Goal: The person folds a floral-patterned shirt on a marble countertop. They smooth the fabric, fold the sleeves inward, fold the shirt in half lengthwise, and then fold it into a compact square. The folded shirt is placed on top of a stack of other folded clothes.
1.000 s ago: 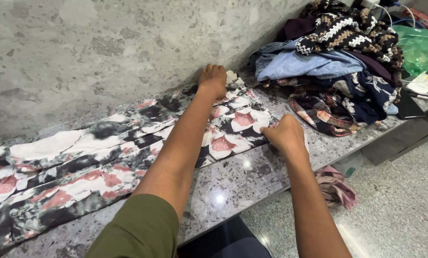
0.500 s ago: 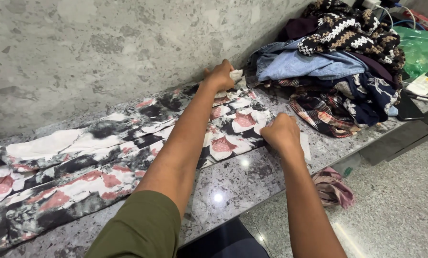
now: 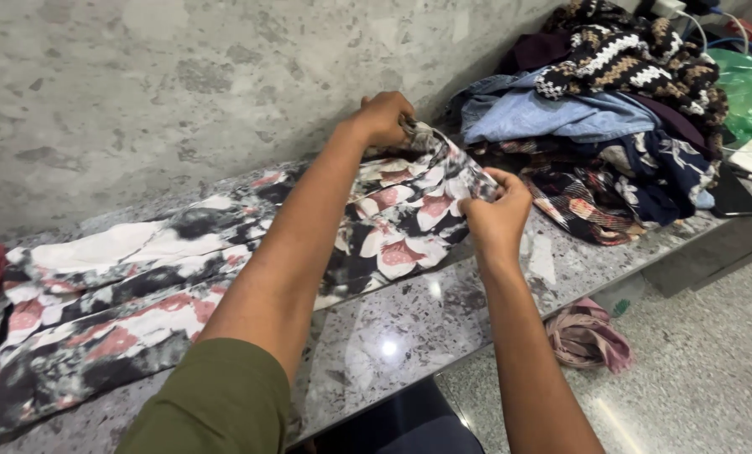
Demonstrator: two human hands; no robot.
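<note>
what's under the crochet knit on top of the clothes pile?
Under the brown-and-white crochet knit lie a light blue garment, a dark purple piece and dark floral fabrics, all resting on the granite counter. Anything deeper in the pile is covered.

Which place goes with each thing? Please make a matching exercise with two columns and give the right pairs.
Things:
1. floral garment
2. pile of clothes
3. pink cloth
4. left hand

Places:
A. crumpled on the floor below the counter
B. heaped at the counter's right end
C. gripping the garment's far corner, next to the wall
D. spread along the counter

Pairs: 1-D, 2-B, 3-A, 4-C
</note>
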